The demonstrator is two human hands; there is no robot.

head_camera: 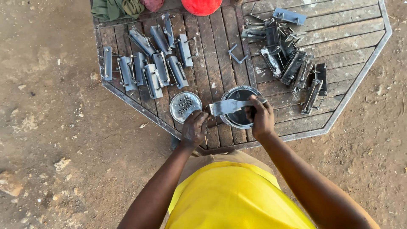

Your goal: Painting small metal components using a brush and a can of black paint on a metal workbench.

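My left hand (193, 128) grips one end of a flat grey metal bracket (229, 106) and holds it level over a round tin of dark paint (239, 121) on the wooden table. At the bracket's other end is my right hand (259, 115), closed around what looks like a small brush handle, mostly hidden by the fingers. Just left of the paint tin sits a shallow round lid (185, 106) holding several small bolts or nuts.
A group of grey painted brackets (154, 63) lies on the table's left part, and a heap of darker brackets (292, 55) on the right. A red round object (201, 6) and green cloth (116, 8) sit at the far edge. Bare dirt ground (55, 140) surrounds the octagonal slatted table (356, 85).
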